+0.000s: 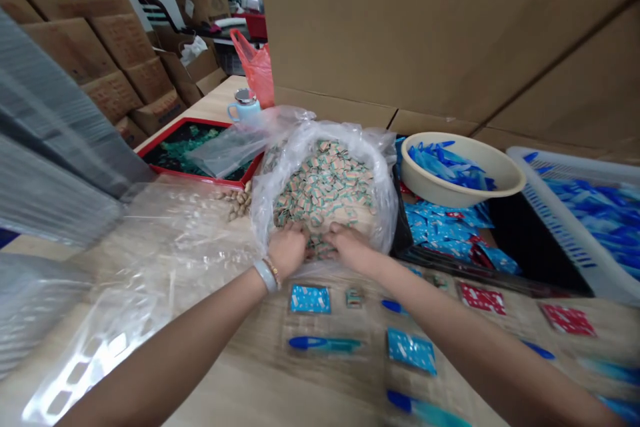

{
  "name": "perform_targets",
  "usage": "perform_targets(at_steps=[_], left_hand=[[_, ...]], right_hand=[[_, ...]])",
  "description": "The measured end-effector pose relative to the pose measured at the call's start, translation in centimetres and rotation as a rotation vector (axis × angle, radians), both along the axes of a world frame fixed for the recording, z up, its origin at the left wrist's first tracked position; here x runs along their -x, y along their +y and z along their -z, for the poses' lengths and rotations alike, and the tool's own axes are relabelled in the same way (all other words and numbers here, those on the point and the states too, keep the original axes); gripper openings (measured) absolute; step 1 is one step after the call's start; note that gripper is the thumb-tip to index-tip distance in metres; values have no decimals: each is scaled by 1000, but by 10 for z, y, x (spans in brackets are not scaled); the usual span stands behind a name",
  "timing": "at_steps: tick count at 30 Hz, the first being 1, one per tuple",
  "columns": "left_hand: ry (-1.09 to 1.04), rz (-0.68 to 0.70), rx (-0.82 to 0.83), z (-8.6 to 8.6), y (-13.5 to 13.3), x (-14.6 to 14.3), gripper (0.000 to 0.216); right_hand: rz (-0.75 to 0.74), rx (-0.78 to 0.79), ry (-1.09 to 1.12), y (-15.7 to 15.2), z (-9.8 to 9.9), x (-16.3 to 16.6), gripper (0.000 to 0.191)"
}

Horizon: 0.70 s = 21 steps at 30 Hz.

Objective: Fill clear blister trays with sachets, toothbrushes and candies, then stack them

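Observation:
A round container lined with a clear plastic bag (387, 213) holds a heap of small green and pinkish packets (325, 177). At its near edge my left hand (289, 250), with a bangle and a beaded bracelet on the wrist, has curled fingers down among the packets. Beside it, my right hand (349, 245) reaches in from the right with its fingers drawn together on the heap. What the fingertips of either hand hold is hidden. Below the hands lie a blue packet (311, 299), a small green packet (353, 298) and a blue pen-shaped item (325, 344).
To the right stand a cream basin (463, 190) of blue items, a black tray (540, 257) with blue packets and a white basket (555, 220). A red-rimmed tray (200, 177) and a mug (245, 105) are at left. Red packets (483, 298) lie right; cardboard (370, 33) rises behind.

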<state>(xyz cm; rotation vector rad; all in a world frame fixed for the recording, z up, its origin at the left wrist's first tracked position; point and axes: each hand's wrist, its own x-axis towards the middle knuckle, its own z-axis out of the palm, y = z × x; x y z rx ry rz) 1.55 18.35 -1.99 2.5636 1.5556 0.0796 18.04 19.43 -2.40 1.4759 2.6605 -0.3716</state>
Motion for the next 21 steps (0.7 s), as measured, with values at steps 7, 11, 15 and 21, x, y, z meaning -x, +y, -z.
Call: perform_targets(at_steps=[7, 11, 15, 21], left_hand=[[-101, 30, 46, 14, 25, -6, 17], [-206, 100, 183, 7, 36, 4, 16], [-171, 144, 279, -2, 50, 8, 12], [-13, 187, 246, -3, 56, -2, 14]], right_hand=[[156, 83, 161, 9, 4, -8, 8], [72, 201, 206, 11, 7, -16, 18], [46, 206, 227, 13, 11, -20, 14], [26, 139, 315, 30, 13, -21, 21]])
